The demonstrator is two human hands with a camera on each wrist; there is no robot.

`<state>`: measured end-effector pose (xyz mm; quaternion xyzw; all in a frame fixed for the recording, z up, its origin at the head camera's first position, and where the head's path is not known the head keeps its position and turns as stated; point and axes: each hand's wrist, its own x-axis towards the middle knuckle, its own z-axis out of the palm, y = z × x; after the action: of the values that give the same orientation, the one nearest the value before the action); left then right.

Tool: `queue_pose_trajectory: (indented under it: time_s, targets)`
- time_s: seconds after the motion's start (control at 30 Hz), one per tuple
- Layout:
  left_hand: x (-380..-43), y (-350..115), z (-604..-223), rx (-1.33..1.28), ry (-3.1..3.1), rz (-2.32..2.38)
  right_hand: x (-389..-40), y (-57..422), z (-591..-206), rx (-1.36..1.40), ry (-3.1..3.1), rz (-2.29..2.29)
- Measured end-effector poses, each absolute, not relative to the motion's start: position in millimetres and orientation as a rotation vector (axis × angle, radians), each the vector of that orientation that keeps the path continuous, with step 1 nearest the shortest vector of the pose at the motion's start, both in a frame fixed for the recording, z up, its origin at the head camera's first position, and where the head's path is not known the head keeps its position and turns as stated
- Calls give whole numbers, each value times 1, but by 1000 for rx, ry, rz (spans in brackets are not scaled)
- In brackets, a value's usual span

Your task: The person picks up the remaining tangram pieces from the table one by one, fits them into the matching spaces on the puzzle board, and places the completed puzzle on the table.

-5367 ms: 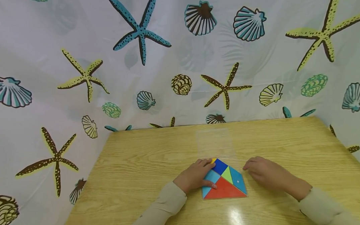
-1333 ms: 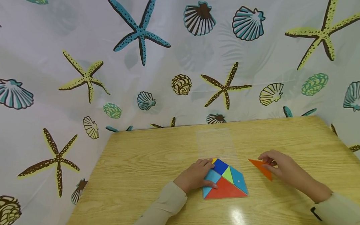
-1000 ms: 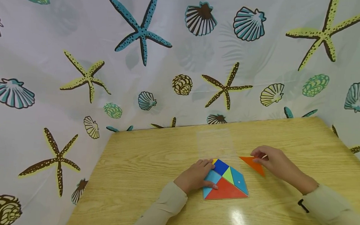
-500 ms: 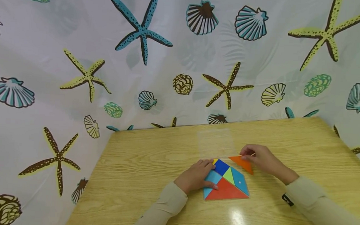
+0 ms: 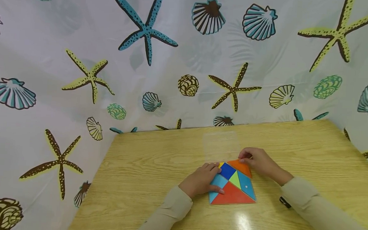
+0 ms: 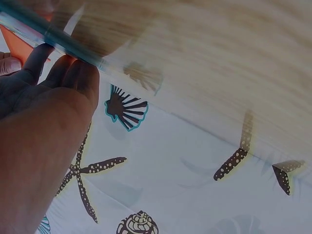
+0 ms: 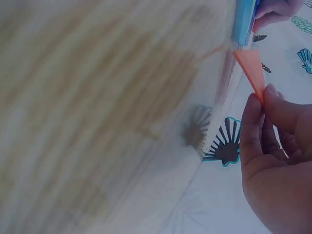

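Note:
In the head view, a tangram of flat coloured pieces lies on the table, with a red triangle (image 5: 233,195), a dark blue square (image 5: 227,171) and a light green triangle (image 5: 235,179) among them. My left hand (image 5: 201,180) rests over its left side, thumb on the red triangle and fingers by the yellow corner piece (image 5: 221,164). Part of the left side is hidden under that hand. My right hand (image 5: 257,160) pinches an orange triangle (image 5: 241,167) between thumb and fingers at the upper right edge. In the right wrist view the orange triangle (image 7: 251,68) is tilted, close to the tangram's edge.
A clear plastic sheet (image 5: 220,142) lies on the wooden table (image 5: 144,175) behind the tangram. Beside the right sleeve is a small black object (image 5: 285,202). A curtain (image 5: 168,59) printed with shells and starfish hangs at the back and sides.
My right hand, empty-looking at first, later appears with the orange triangle and brings it leftward to the tangram's upper right edge. My left hand stays on the tangram.

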<state>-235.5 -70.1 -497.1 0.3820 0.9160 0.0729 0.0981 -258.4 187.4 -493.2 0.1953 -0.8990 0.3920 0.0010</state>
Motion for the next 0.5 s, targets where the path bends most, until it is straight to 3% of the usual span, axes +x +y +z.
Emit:
queue_pose_trajectory:
  time_s: [0.5]
  targets:
    - [-236,-68,-499,1067,2712,202,-261,176,-494,628,-2813,1246]
